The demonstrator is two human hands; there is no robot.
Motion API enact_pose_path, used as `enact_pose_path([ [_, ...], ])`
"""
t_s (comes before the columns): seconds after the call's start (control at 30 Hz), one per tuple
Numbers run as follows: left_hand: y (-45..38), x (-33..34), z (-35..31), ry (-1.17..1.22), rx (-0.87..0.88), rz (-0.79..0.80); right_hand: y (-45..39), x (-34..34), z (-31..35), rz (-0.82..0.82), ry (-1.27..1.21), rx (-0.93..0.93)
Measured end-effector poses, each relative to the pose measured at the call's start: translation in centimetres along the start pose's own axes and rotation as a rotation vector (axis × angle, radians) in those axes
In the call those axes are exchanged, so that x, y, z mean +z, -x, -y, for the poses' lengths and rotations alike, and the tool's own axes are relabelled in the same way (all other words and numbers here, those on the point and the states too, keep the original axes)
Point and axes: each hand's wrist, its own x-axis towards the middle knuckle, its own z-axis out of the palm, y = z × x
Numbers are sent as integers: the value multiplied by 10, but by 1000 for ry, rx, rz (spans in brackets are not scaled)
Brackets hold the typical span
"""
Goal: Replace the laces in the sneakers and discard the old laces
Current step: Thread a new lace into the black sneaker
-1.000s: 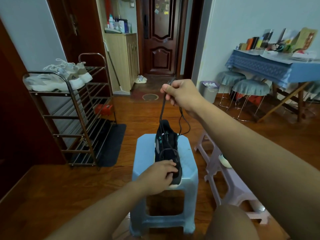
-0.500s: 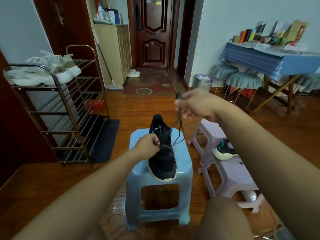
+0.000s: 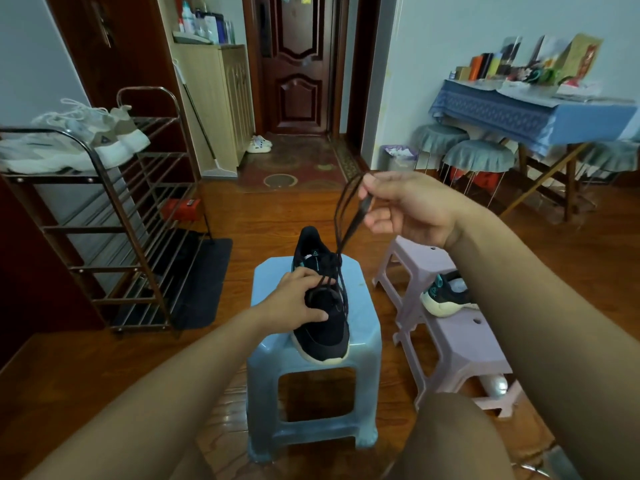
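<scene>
A black sneaker (image 3: 325,327) with a pale sole lies on a light blue plastic stool (image 3: 363,341), toe towards me. My left hand (image 3: 298,299) presses on its upper near the laces and holds it still. My right hand (image 3: 412,206) is raised above and to the right, pinching the black lace (image 3: 346,223), which runs taut from the shoe's eyelets up to my fingers. The second black sneaker (image 3: 446,296) rests on a lilac stool (image 3: 457,344) to the right.
A metal shoe rack (image 3: 114,244) with white sneakers (image 3: 69,143) on top stands at the left. A small bin (image 3: 398,157), round stools and a blue-clothed table (image 3: 540,116) are at the back right. A dark door is straight ahead. My knee is at the bottom.
My right hand has shifted right with the lace, now pulling it up in a longer loop. My left hand moved from the shoe's toe to its lace area.
</scene>
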Motion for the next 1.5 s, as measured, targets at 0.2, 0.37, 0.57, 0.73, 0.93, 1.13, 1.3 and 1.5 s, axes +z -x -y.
enact_pose_path([
  [0.2,4,16,1,61,-29,-82,-22,22,9,-133,105,-163],
  [0.37,4,13,2,101,-50,-71,-31,32,14,-129,145,-192],
  [0.57,4,1,5,195,-64,-107,-33,31,15,-150,150,-173],
  [0.73,4,-5,4,85,-109,-189,-19,25,12,-215,316,41],
  [0.93,20,-8,-1,50,-64,-157,13,23,-44,35,849,594],
  [1.13,45,20,14,-273,140,-191,14,17,-106,-41,1335,597],
  [1.3,59,46,34,-236,240,-296,-25,43,-143,-387,933,282],
  [1.5,78,54,28,136,92,-262,-42,84,-174,-401,798,359],
])
